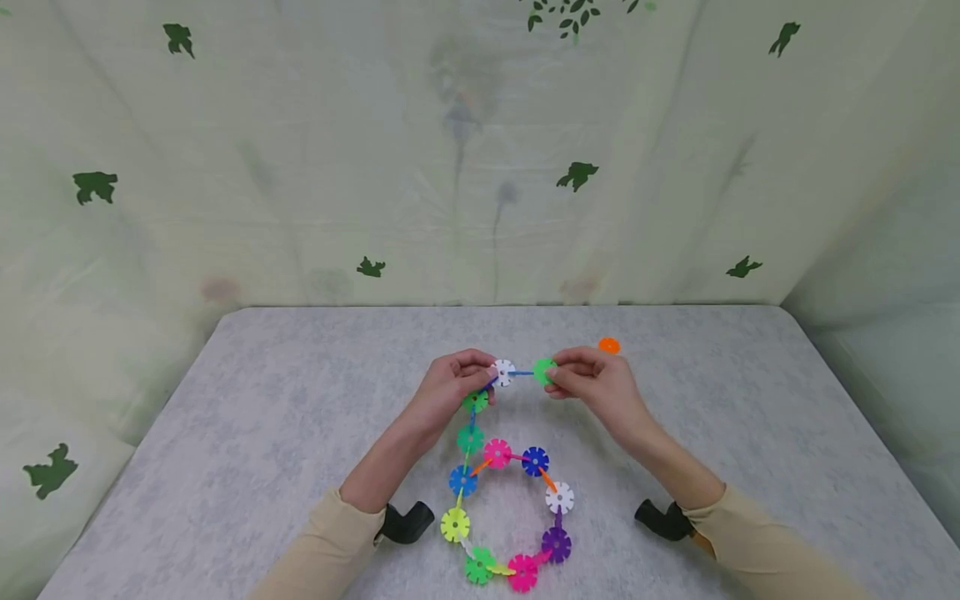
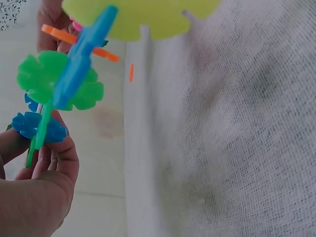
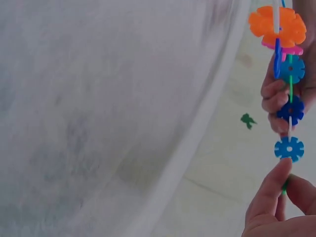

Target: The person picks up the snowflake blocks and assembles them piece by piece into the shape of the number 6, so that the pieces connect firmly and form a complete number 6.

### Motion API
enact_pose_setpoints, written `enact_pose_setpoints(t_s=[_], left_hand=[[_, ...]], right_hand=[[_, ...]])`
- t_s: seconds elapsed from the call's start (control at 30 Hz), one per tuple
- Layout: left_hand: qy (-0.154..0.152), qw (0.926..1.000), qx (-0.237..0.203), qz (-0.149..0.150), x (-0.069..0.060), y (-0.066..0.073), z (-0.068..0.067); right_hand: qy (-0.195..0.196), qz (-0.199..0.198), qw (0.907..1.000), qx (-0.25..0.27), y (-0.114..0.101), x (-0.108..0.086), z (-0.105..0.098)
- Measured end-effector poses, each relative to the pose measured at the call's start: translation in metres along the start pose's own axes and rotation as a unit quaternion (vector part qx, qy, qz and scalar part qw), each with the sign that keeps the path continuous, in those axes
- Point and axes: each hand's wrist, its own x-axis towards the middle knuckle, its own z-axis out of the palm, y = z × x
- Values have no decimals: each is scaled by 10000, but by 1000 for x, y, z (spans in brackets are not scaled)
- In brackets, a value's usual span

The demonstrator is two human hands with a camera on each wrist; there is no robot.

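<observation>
A chain of notched, flower-shaped plastic linking discs hangs between my hands, lower part bent into a ring with a pink disc (image 1: 497, 453) and a purple disc (image 1: 557, 544). My left hand (image 1: 450, 387) pinches the chain's upper part, beside a white disc (image 1: 503, 372) and above a green disc (image 1: 476, 401). Between finger and thumb, my right hand (image 1: 600, 385) holds the bright green disc (image 1: 543, 371) at the chain's end. An edge-on blue disc (image 1: 522, 373) joins it to the white one. In the right wrist view, fingers hide most of the held green disc.
A loose orange disc (image 1: 609, 345) lies on the grey cloth-covered table (image 1: 285, 400), just behind my right hand. Behind the table's far edge hangs a pale curtain (image 1: 315, 167) with green leaf shapes. Black straps with wrist cameras (image 1: 407, 523) sit at both cuffs.
</observation>
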Motion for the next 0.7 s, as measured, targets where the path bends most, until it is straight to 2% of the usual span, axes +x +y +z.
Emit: enact_pose_setpoints(t_s=[0.17, 0.3, 0.53, 0.7], left_hand=[[245, 9997, 11, -5, 0, -1, 2], [483, 9988, -14, 8, -1, 0, 4], [568, 9982, 102, 130, -1, 1, 6], [546, 9985, 10, -43, -1, 0, 6]], right_hand=[[57, 172, 9989, 422, -2, -1, 8], [172, 172, 9982, 556, -4, -1, 13], [250, 93, 9985, 468, -6, 0, 16], [79, 196, 9986, 495, -5, 1, 14]])
